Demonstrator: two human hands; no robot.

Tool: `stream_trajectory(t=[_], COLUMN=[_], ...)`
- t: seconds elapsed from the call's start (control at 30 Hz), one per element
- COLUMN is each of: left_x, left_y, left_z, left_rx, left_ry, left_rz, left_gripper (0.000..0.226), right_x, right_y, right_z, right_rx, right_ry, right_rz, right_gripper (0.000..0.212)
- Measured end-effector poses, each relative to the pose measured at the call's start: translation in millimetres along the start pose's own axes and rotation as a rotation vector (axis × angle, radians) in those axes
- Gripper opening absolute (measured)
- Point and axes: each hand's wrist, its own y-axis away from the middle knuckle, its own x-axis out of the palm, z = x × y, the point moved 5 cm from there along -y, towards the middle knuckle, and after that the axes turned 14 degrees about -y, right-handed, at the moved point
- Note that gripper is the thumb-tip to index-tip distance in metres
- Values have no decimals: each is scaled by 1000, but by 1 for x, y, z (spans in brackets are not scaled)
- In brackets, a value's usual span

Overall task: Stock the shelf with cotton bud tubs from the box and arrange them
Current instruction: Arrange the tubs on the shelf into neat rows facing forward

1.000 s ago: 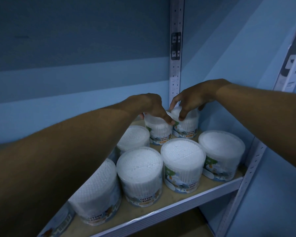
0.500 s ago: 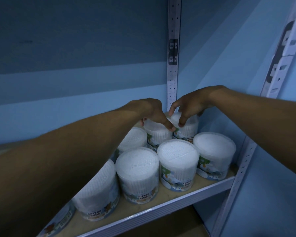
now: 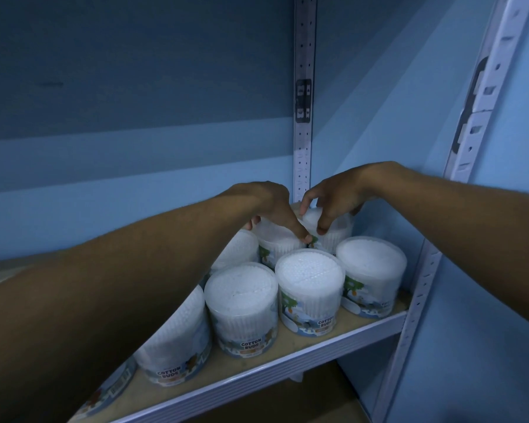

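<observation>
Blue back wall w/ shelf [image 3: 287, 366]: left hand [image 3: 266, 206] clasps rear tub [image 3: 277, 242] from above, right hand [image 3: 333, 198] clasps corner tub [image 3: 333, 236] just beside it, both tubs upright.

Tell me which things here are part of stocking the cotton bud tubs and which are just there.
Part of the job:
- left hand gripping a back-row tub
- right hand gripping the corner tub
- front tubs
- wooden shelf

Just there:
- perforated rear upright
- right front upright
- blue wall
</observation>
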Motion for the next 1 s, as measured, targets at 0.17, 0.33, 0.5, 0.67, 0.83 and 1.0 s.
stream_trajectory(t=[0.17, 0.33, 0.5, 0.67, 0.83, 1.0], left_x=[0, -1, -1, 0, 1, 1], left_y=[7, 12, 14, 16, 16, 17], left_z=[-4, -8, -10, -11, -11, -11], left_rx=[-2, 4, 6, 6, 1, -8], left_ry=[-27, -55, -73, -73, -84, -91], left_rz=[16, 19, 27, 26, 36, 37], left_gripper=[85, 83, 85, 83, 95, 97], right_x=[2, 4, 5, 6, 7, 8], right_y=[6, 12, 18, 21, 22, 24], right_z=[-1, -2, -1, -2, -3, -3], right_rx=[10, 10, 8, 7, 4, 15], right_ry=[4, 7, 4, -1, -2, -6], right_rz=[21, 25, 39, 42, 43, 41], right_gripper=[62, 61, 61, 61, 61, 61])
